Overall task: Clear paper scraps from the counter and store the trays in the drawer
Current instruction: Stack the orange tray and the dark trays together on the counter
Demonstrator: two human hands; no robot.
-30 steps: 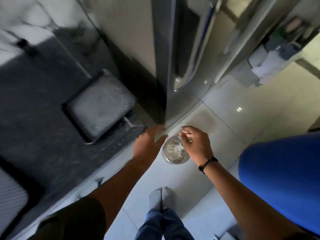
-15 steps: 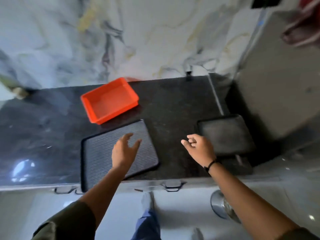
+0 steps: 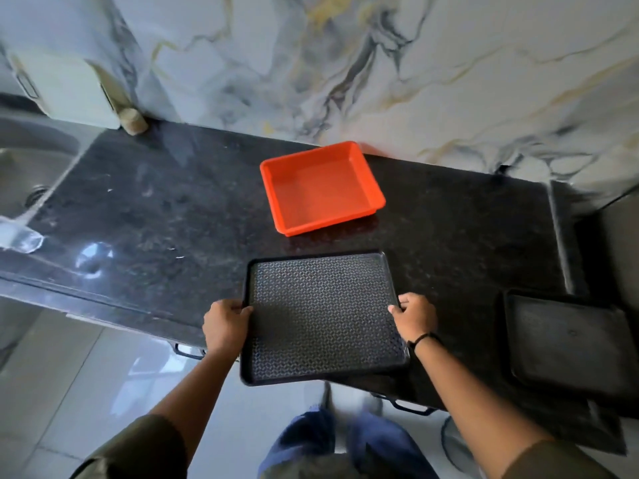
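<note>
A person stands at a dark counter (image 3: 155,209) that runs across the middle of the frame. Both hands hold a flat black tray (image 3: 323,316) with a bumpy pattern, in the lower middle. The left hand (image 3: 224,326) is curled around the tray's left edge, thumb on top. The right hand (image 3: 416,316) is curled around the right edge the same way. One hand on each side keeps the wide tray level, so it will not tip.

The tray's near end sticks out past the counter's front edge, over the floor. I think it is being pulled off so it can go in a drawer. Two drawer handles (image 3: 188,352) peek out under the counter edge, and the drawers look closed.

An orange tray (image 3: 321,186) sits empty near the marble wall (image 3: 380,63), just above the black one. Another black tray (image 3: 567,340) lies at the right, hanging a bit over the edge. A sink (image 3: 31,160) is at the far left. I see a few tiny pale flecks on the counter, too small to tell if they are paper.
</note>
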